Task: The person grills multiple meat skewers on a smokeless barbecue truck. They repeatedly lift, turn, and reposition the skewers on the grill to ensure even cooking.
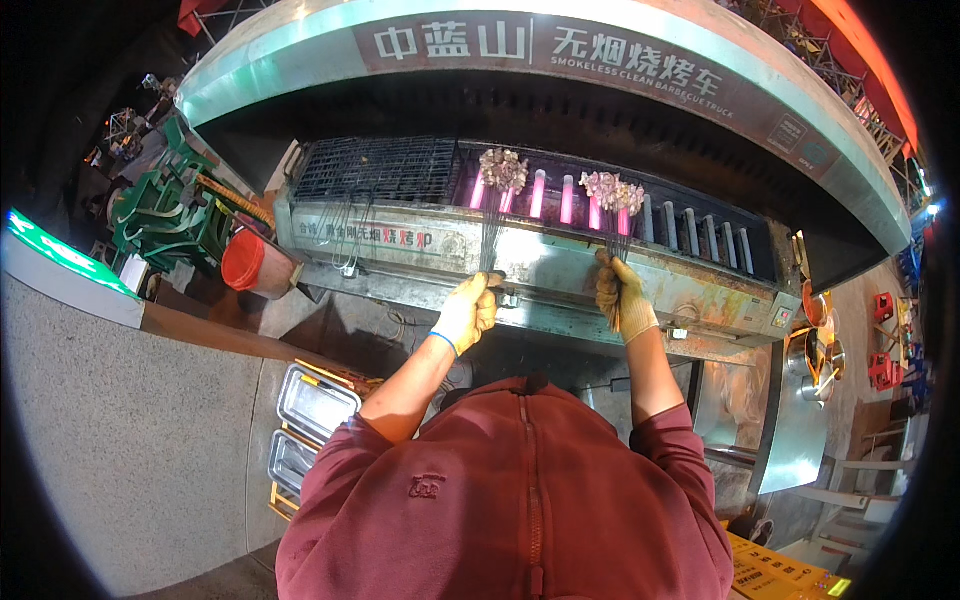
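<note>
My left hand (470, 311), in a pale work glove, is closed around the ends of a bundle of thin metal skewers (491, 236). Pieces of food, likely meat (503, 171), cluster at their far tips over glowing pink heating tubes (538, 193). In my right hand (624, 296), also gloved, is a second skewer bundle (618, 244), its food cluster (613, 193) above more lit tubes to the right. Both bundles reach over the front edge of a long metal barbecue grill (555, 251). The food's exact kind cannot be told.
A black wire grate (375, 169) covers the grill's left part; unlit tubes (691, 229) fill its right. A hood (465, 56) arches above. Left stand a red bucket (256, 264) and green chairs (161, 214). Metal trays (319, 401) lie lower left, a steel table (799, 435) at right.
</note>
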{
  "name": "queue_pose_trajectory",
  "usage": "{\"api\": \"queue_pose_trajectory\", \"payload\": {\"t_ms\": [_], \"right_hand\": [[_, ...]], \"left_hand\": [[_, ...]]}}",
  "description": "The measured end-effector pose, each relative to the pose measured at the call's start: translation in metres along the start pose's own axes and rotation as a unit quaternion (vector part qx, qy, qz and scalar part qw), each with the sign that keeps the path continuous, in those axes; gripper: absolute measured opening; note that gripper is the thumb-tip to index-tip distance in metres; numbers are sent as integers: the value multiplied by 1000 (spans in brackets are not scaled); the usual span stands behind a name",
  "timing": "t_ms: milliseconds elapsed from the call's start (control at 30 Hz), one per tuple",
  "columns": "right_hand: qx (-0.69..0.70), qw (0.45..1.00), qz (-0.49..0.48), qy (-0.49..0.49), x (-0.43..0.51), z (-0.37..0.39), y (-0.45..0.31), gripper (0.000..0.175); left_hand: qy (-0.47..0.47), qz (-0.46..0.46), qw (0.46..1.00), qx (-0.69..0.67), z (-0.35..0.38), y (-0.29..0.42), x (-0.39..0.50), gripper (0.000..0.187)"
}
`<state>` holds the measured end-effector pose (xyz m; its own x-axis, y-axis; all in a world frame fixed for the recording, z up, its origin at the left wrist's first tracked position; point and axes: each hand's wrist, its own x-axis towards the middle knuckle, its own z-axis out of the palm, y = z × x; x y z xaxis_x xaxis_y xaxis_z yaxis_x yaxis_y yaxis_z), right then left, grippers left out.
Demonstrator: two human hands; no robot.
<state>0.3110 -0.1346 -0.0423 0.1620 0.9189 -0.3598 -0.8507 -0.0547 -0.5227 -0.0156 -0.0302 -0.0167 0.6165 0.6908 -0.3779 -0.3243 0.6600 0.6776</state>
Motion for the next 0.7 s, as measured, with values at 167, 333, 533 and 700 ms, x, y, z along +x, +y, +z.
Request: {"api": "queue_pose_trajectory", "payload": {"t_ms": [167,333,533,700], "right_hand": [[4,1000,8,-7,3,1,0,28],[-18,1000,17,-1,-7,11,-3,27],[-30,999,-5,44,-14,23,-5,29],[-51,998,-18,23,-13,14,-5,31]], "left_hand": [[174,144,913,341,-24,-14,17,52],[229,245,766,548,-25,-12,11,55],[185,246,875,373,-39,-2,4,42],[150,205,955,151,-25,65,11,36]]}}
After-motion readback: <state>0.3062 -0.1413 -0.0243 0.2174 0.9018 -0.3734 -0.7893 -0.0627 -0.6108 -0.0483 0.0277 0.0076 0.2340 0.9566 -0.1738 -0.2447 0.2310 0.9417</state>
